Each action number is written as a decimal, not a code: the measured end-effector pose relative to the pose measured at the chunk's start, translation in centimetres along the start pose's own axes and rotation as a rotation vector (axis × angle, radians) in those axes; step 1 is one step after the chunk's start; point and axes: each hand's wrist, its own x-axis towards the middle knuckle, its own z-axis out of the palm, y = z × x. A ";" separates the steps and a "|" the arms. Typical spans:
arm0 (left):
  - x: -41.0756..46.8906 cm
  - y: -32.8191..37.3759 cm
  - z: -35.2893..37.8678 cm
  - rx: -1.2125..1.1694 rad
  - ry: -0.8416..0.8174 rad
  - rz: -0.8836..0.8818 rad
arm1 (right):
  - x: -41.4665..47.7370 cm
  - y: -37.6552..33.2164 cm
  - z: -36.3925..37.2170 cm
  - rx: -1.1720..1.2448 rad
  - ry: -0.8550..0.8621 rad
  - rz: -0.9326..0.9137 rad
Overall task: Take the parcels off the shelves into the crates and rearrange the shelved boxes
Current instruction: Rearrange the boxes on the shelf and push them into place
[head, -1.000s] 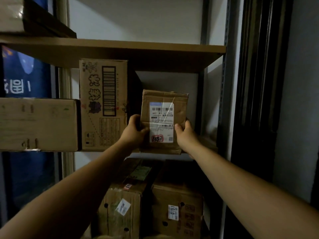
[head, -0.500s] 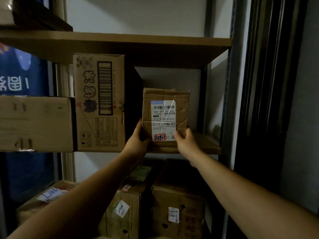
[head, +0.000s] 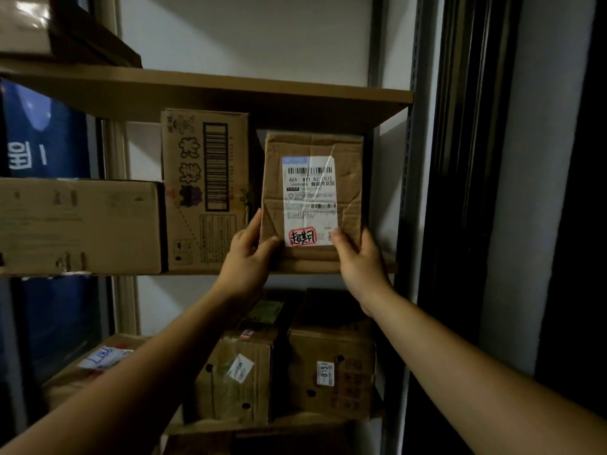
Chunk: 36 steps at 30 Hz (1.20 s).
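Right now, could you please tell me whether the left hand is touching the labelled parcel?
Touching. The head view shows the left hand with its thumb on the front of the labelled parcel and its fingers round the left edge.

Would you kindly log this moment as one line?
left hand: grips small brown cardboard parcel; right hand: grips parcel; parcel: upright at wooden shelf front

The small parcel (head: 312, 198) is brown cardboard, matt and creased, with a white paper label (head: 310, 200) under shiny tape. The tall box (head: 203, 188) to its left is printed matt cardboard. The shelf board (head: 230, 93) looks like smooth wood, its upright post (head: 407, 192) grey metal.
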 end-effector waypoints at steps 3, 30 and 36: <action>-2.2 0.8 -1.5 -0.046 -0.004 -0.006 | -2.8 -0.8 1.1 -0.007 -0.005 0.004; -29.5 0.4 -18.4 0.105 0.400 -0.413 | -25.7 1.6 16.9 0.114 -0.520 0.258; -36.3 0.2 -26.8 0.169 0.375 -0.543 | -34.0 2.6 25.0 0.092 -0.510 0.378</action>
